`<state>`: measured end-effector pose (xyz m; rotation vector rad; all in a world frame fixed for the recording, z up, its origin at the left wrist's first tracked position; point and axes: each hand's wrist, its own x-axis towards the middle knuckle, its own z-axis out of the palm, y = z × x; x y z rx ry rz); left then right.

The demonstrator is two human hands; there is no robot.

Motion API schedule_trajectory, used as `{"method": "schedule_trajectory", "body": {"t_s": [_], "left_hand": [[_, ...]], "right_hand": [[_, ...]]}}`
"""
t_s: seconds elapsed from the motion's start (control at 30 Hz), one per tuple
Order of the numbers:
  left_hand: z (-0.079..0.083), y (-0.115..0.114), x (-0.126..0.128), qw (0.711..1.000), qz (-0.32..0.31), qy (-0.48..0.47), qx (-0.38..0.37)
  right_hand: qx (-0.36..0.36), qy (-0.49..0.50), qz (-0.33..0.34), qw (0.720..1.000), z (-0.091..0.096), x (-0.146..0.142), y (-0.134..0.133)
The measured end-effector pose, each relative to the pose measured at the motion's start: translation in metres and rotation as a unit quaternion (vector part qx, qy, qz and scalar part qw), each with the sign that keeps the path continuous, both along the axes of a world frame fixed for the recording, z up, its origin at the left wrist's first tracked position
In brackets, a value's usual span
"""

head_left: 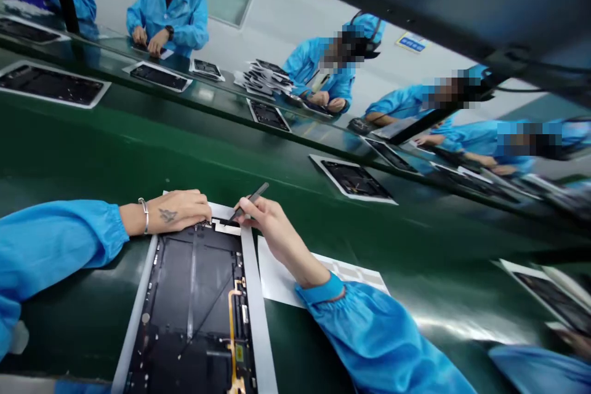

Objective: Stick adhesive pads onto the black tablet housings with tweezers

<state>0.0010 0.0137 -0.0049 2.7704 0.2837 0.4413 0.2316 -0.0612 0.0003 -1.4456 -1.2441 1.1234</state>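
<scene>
In front of me lies a dark tablet-like housing with a pale frame, an orange flex cable and small parts along its edges. My left hand rests over its far left corner. Those fingers are bent and pressed together, their tips down at the far edge; what they pinch, if anything, is hidden. Dark tweezers are held in my right hand above the far right corner. Their tips point down beside a white strip at the housing's far edge.
To the right, partly under my right forearm, is a white sheet with pale grey strips. Beyond it, similar housings lie on the green belt. Several co-workers in blue sit across the line. A dark overhead shelf hangs at upper right.
</scene>
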Motion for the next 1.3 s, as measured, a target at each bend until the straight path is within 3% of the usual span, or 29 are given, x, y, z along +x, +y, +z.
{"method": "schedule_trajectory", "body": {"t_s": [0.17,0.27,0.47,1.3], "left_hand": [[0.001,0.004,0.004,0.995,-0.009,-0.029,-0.099],[0.001,0.006,0.004,0.992,-0.019,-0.028,-0.119],[0.002,0.005,0.005,0.993,-0.014,-0.025,-0.119],[0.002,0.005,0.006,0.994,-0.026,-0.038,-0.095]], "right_hand": [[-0.026,0.007,-0.015,1.0,0.0,0.003,-0.005],[-0.045,0.001,-0.008,0.999,0.003,0.004,-0.002],[-0.078,-0.001,0.029,0.997,0.007,0.008,0.006],[-0.087,-0.011,0.036,0.995,0.007,0.009,0.006]]}}
